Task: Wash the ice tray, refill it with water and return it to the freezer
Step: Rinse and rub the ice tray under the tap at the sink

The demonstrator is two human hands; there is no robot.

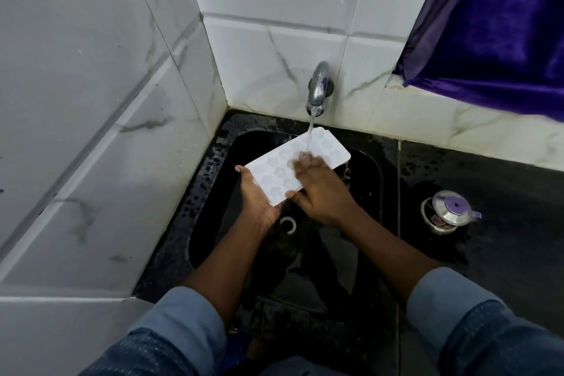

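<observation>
Water pours from the wall tap (319,91) and the stream (310,131) lands right on the white ice tray (274,168), which is held tilted over the black sink (213,241). Its moulded cups face up and its far end is raised toward the spout.

The left hand (259,197) has the grip here. The palm is turned up under the tray's near-left corner, and the fingers are curled round the underside with one fingertip peeking past the left edge, so that grip is clamped on the tray.

The right hand (320,189) lies over the top face just right of that grip, with its fingers spread across the cups exactly where the water hits. They are smeared with blur, so I can't tell whether this hand is clamped on the tray or simply pressing flat.

Directly below the grip sits the round drain (287,224). Well off to the right of the grip, a steel pot with a purple-knobbed lid (447,210) stands on the wet black bench (503,192). Up and right of the grip hangs a purple curtain (503,24).
</observation>
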